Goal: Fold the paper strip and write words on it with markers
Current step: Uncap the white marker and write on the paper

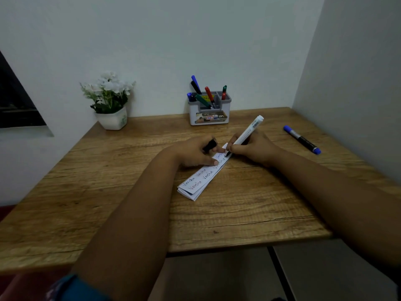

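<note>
A folded white paper strip [200, 181] lies diagonally in the middle of the wooden table [108, 192], with handwritten words in rows along it. My right hand [253, 148] grips a white-barrelled black marker [247, 132], its tip touching the strip's far end. My left hand [195, 154] presses fingers flat on the strip's far part and holds the black marker cap [210, 146] between its fingers.
A capped blue marker [302, 140] lies on the table at the right. A grey pen holder [209, 110] with several markers stands at the back by the wall. A white pot of white flowers [109, 101] sits back left. Walls close in behind and to the right.
</note>
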